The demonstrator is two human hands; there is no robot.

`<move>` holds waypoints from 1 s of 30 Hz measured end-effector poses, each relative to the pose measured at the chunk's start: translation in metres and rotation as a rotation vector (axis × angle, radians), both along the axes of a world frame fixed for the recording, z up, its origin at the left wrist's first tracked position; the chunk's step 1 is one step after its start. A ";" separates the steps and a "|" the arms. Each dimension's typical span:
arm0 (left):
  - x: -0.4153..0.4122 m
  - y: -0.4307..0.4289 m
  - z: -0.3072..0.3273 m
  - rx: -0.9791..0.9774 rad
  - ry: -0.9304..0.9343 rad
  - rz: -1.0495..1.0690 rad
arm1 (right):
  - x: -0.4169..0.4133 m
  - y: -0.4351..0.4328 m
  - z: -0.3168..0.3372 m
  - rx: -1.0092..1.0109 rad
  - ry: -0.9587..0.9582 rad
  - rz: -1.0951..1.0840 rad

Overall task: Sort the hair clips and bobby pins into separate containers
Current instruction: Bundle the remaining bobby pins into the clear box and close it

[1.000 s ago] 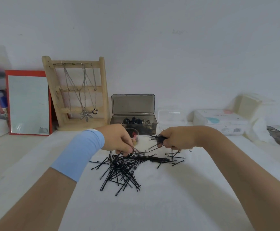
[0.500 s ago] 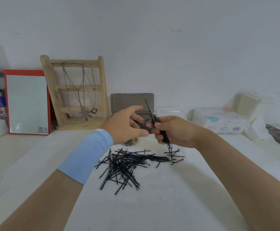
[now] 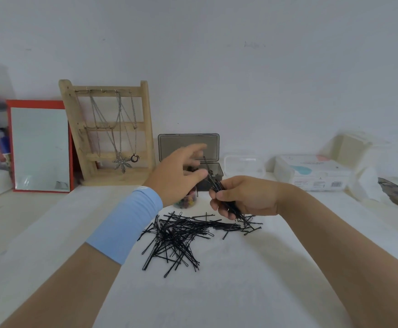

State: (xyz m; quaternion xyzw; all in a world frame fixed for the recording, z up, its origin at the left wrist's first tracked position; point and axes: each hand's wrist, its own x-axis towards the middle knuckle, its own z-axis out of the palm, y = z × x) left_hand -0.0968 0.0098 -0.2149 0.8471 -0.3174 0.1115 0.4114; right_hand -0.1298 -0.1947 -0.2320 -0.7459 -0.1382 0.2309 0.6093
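1. bundle of bobby pins: black, gathered lengthwise and tilted, held above the far middle of the table. The right hand clamps it, fingers and thumb curled round its middle. Pin ends stick out above and below the fist.
2. loose bobby pins: black, a criss-crossed heap lying on the white table, just below and left of the bundle.
3. left hand: raised just left of the bundle, fingers spread and extended, holding nothing. The thumb tip is beside the bundle's upper end; whether it touches cannot be told. It is blurred. A light blue wristband sits on the forearm.
4. small jar: holds coloured hair clips and is partly hidden behind the left hand.
5. dark box: translucent, lid upright, dark items inside, behind both hands near the wall.
6. clear container: just right of the dark box.
7. white packet: further right.
8. wooden jewellery stand: hung with necklaces, left of the dark box.
9. red-framed mirror: leaning at far left.
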 end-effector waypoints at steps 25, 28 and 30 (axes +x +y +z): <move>-0.004 -0.035 -0.007 -0.648 0.981 -0.153 | 0.010 -0.005 0.015 0.560 -0.167 -0.341; -0.007 -0.043 -0.005 -0.800 1.282 -0.258 | 0.013 -0.005 0.016 0.677 -0.247 -0.419; -0.008 -0.047 0.001 -0.982 1.394 -0.366 | 0.016 -0.005 0.015 0.657 -0.308 -0.463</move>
